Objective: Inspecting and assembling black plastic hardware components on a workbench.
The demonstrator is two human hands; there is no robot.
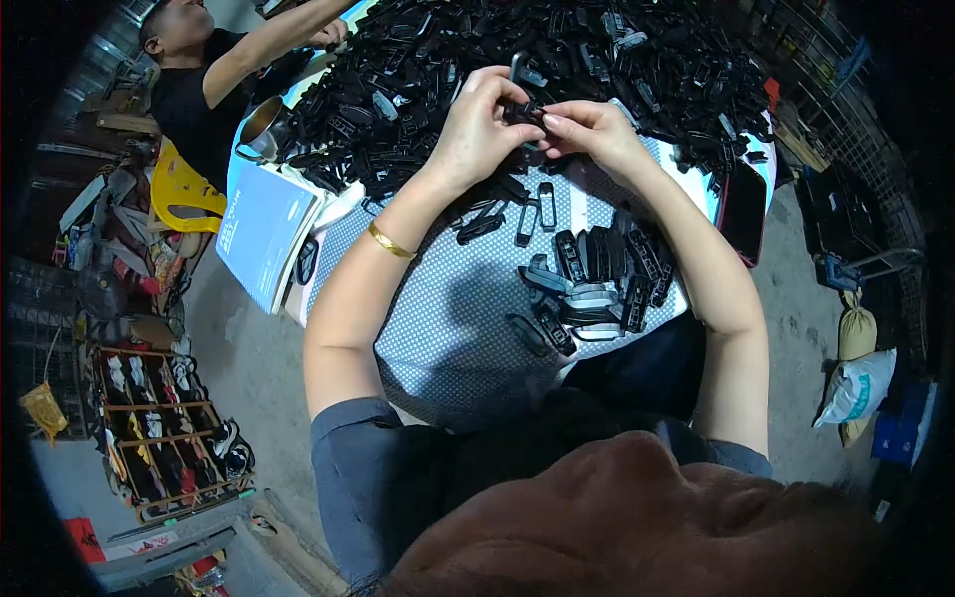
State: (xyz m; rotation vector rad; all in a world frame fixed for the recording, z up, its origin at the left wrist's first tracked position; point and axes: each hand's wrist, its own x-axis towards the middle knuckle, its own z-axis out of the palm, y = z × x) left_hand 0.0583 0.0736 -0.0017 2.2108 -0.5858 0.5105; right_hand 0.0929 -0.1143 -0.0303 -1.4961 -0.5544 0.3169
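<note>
Both hands pinch one small black plastic part (pixel 524 111) between them — left hand (pixel 477 129) and right hand (pixel 597 134) closed on it with their fingertips, above the table's dotted cloth (pixel 448 298). Near the body, a sorted cluster of black parts (pixel 597 279) lies in rows; beyond the hands, a far larger loose heap (pixel 557 50) lies unsorted — judged, most of the work is left.

Two hands, the left hand (pixel 477 124) and right hand (pixel 595 134), share one small black plastic part (pixel 524 111). Behind it, one heap of black parts (pixel 517 60), too many to count. Left of it: one blue booklet (pixel 264 231), one metal cup (pixel 261 127).
</note>
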